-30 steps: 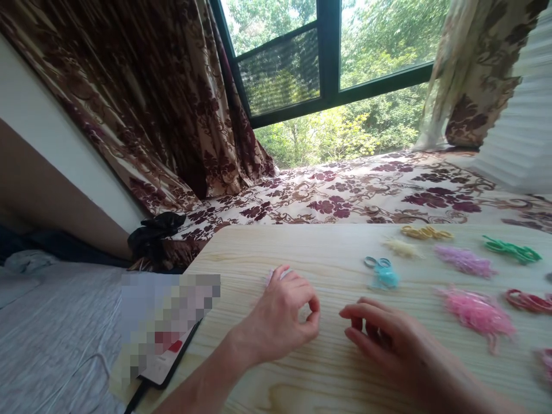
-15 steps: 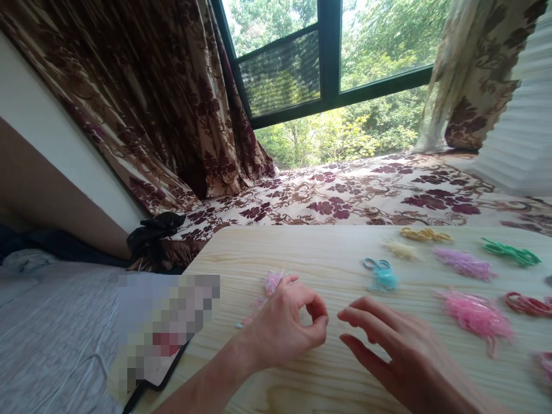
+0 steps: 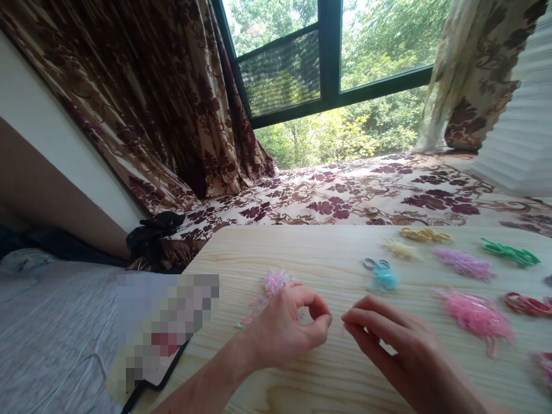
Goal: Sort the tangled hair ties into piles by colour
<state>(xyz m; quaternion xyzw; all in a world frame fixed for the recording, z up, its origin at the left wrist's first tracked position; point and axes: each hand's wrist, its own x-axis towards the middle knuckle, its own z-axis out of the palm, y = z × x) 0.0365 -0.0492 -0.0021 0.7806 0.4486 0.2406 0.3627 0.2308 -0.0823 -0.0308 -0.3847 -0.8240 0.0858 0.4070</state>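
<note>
My left hand (image 3: 288, 323) hovers above the wooden tabletop (image 3: 302, 244), thumb and index finger pinched into a ring. Facing it across a small gap, my right hand (image 3: 399, 342) also has its thumb and fingertips together. Whatever sits in either pinch is too small to make out. Just beyond my left hand lies a loose pile of thin pink and iridescent bands (image 3: 276, 282), partly covered by the hand. Light blue bands (image 3: 383, 279), with ring-shaped ones beside them, rest beyond my right hand.
On the table's right side are piles of pink bands (image 3: 476, 319), red bands (image 3: 526, 303), purple bands (image 3: 463, 263), green bands (image 3: 511, 253), yellow bands (image 3: 425, 234) and pale yellow strands (image 3: 401, 248). A black-edged, pixelated object (image 3: 172, 339) is at the left edge.
My right hand's thumb and fingers have closed from apart into a pinch. My left hand has shifted slightly right, still pinched. The piles have stayed in place.
</note>
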